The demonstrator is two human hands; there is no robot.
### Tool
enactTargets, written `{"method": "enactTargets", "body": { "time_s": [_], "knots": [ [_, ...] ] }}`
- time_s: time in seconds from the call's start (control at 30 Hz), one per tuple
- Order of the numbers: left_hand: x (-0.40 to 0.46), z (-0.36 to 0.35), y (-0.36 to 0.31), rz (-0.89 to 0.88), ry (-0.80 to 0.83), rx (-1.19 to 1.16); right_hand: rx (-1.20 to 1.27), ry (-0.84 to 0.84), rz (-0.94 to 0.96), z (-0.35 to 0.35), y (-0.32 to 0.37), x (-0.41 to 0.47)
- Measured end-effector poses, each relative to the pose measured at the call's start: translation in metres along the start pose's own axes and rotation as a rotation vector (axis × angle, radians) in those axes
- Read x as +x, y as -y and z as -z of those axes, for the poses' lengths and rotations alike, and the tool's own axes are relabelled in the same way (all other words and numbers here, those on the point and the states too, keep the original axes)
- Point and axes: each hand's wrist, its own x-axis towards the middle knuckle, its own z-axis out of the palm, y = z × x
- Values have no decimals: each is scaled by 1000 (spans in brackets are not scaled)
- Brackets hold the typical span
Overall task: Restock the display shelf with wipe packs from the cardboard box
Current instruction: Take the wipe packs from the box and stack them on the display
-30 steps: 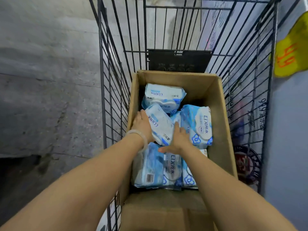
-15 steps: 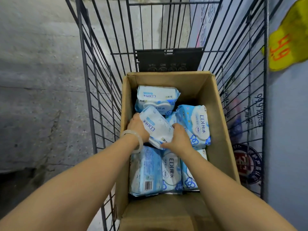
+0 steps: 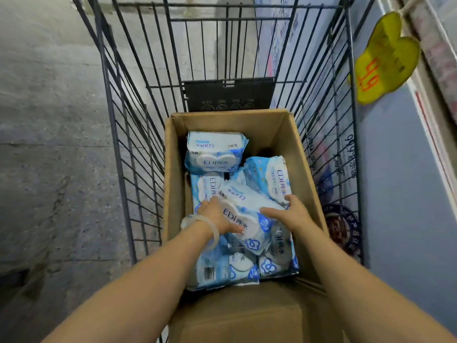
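Note:
An open cardboard box (image 3: 300, 154) stands inside a wire shopping cart and holds several blue-and-white wipe packs. One wipe pack (image 3: 247, 211) is held between both hands above the others, tilted, its white lid facing up. My left hand (image 3: 217, 216), with a pale bangle on the wrist, grips its left side. My right hand (image 3: 290, 212) grips its right side. Another pack (image 3: 215, 152) lies at the far end of the box, and one (image 3: 272, 177) leans against the right wall. More packs (image 3: 217, 266) lie at the near end.
The black wire cart (image 3: 118, 134) surrounds the box on all sides. Grey concrete floor (image 3: 49, 120) lies to the left. On the right is a blue shelf front with a yellow price tag (image 3: 385, 60) hanging from its edge. A box flap (image 3: 247, 315) lies nearest me.
Both hands have closed on one pack and pulled it up and toward me, out of the pile; it now sits over the near packs. A pack underneath has come into view.

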Motion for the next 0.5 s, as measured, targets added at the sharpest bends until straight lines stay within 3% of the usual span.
{"method": "enactTargets", "body": {
  "time_s": [0.17, 0.3, 0.43, 0.5],
  "knots": [
    [24, -9, 10, 17, 60, -169, 319, 109, -75, -36, -56, -6],
    [35, -6, 16, -14, 66, -142, 509, 128, -102, -43, -74, -2],
    [47, -5, 18, -78, 45, 35, 281, 213, -81, -53, -79, -17],
    [42, -2, 14, -74, 34, 175, 247, 130, -57, -58, -80, -16]
  ]
}}
